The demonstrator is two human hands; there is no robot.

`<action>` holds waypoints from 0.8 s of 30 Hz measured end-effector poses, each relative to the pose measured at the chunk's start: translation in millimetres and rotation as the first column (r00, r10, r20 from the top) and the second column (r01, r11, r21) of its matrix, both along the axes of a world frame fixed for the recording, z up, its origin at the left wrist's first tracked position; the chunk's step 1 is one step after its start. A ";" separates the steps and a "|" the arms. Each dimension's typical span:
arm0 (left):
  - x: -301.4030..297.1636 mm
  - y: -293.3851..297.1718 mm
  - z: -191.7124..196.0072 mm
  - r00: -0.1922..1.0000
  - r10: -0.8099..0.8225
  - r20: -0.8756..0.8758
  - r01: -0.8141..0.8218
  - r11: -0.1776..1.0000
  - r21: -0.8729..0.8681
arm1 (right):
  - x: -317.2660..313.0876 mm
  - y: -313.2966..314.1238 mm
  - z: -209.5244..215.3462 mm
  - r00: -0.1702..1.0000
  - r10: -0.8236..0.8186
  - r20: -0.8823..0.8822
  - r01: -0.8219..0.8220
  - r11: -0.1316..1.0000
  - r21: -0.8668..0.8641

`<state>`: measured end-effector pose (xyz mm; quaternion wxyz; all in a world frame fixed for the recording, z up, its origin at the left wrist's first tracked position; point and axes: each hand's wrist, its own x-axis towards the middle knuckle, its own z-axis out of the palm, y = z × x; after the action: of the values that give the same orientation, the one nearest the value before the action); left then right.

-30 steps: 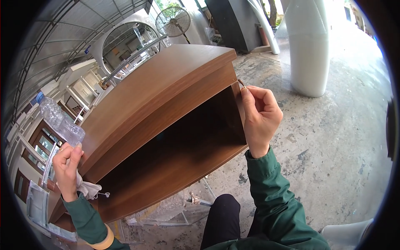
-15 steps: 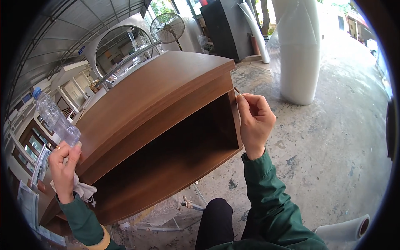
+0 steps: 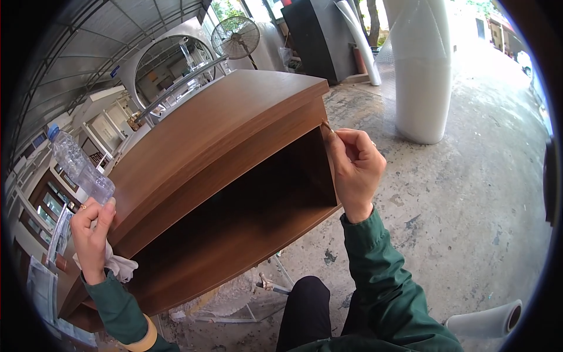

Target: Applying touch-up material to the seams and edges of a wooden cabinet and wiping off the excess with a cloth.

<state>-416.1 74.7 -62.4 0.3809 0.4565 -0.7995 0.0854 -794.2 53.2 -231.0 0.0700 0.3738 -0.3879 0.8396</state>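
Right hand (image 3: 356, 167) is edging a touch inward, pinching a thin brown stick (image 3: 327, 125) near the upper right front corner of the brown cabinet (image 3: 223, 111), so probably working that edge now, while the left hand (image 3: 92, 237) is curling by the cabinet's left end, can't tell on what.

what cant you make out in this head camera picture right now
All in the head view:
- Thin brown piece at the fingers of the right hand: too small to identify, partly covered by them.
- Back of the inside of the brown cabinet: lost in shadow.
- Pale cloth: partly hidden behind the left hand.
- Tall white roll: top cut off by the upper edge.
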 end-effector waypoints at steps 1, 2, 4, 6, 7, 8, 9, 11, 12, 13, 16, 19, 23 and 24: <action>1.1 0.8 0.0 1.000 0.001 0.004 -0.001 1.000 -0.007 | 2.6 0.6 0.4 0.999 0.032 -0.003 -0.032 0.999 0.006; 0.5 0.1 -0.5 1.000 -0.008 0.005 0.008 1.000 -0.013 | 1.5 1.7 0.7 1.000 0.027 -0.004 -0.027 1.000 0.005; -0.6 -0.8 -1.3 1.000 -0.012 -0.001 0.012 1.000 -0.011 | -1.0 3.5 1.2 1.000 0.010 0.019 -0.010 1.000 -0.005; -0.8 0.0 -1.3 1.000 -0.008 -0.001 0.008 1.000 -0.008 | -3.4 0.9 0.2 1.000 -0.006 0.031 0.006 1.000 0.008; -1.0 0.3 -1.3 1.000 -0.005 -0.003 0.005 1.000 -0.007 | -4.6 -0.3 0.0 0.999 -0.023 0.041 0.022 1.000 0.021; -1.1 0.6 -1.2 1.000 -0.001 -0.005 0.001 1.000 -0.006 | -5.0 -0.7 0.4 0.999 -0.022 0.042 0.021 1.000 0.021; -1.4 0.6 -1.1 1.000 0.000 -0.004 0.000 1.000 -0.005 | -5.3 -0.9 0.7 0.999 -0.019 0.044 0.018 0.999 0.028; -2.1 0.6 -1.2 1.000 -0.002 -0.007 0.002 1.000 -0.009 | -5.3 -0.5 1.4 0.999 -0.015 0.047 0.014 0.999 0.034; -2.0 0.7 -0.9 1.000 -0.001 -0.006 0.000 1.000 -0.009 | -5.1 0.2 2.2 0.999 -0.026 0.038 0.025 0.999 0.042; -1.7 0.8 -0.5 1.000 0.001 -0.005 -0.001 1.000 -0.008 | -4.9 0.5 2.5 0.999 -0.037 0.028 0.036 0.998 0.049; -1.9 1.0 0.5 1.000 0.006 -0.003 -0.006 1.000 -0.007 | -2.9 2.1 2.1 0.999 -0.038 -0.023 0.040 0.998 0.057; -1.5 0.6 -0.3 1.000 0.009 -0.008 -0.009 1.000 -0.004 | 2.8 -1.5 -3.4 0.988 -0.092 -0.123 0.092 0.996 -0.008; -3.3 1.2 -0.3 1.000 -0.006 0.000 0.006 1.000 -0.008 | 1.1 1.0 -2.5 1.000 -0.022 -0.001 0.022 1.000 0.009; -3.1 0.9 -0.5 1.000 -0.003 0.000 0.003 1.000 -0.009 | 0.1 2.3 -1.8 1.000 -0.022 0.006 0.021 0.999 0.034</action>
<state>-419.2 75.5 -62.9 0.3828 0.4535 -0.8000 0.0883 -794.1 55.5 -232.8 0.0713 0.3679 -0.4065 0.8333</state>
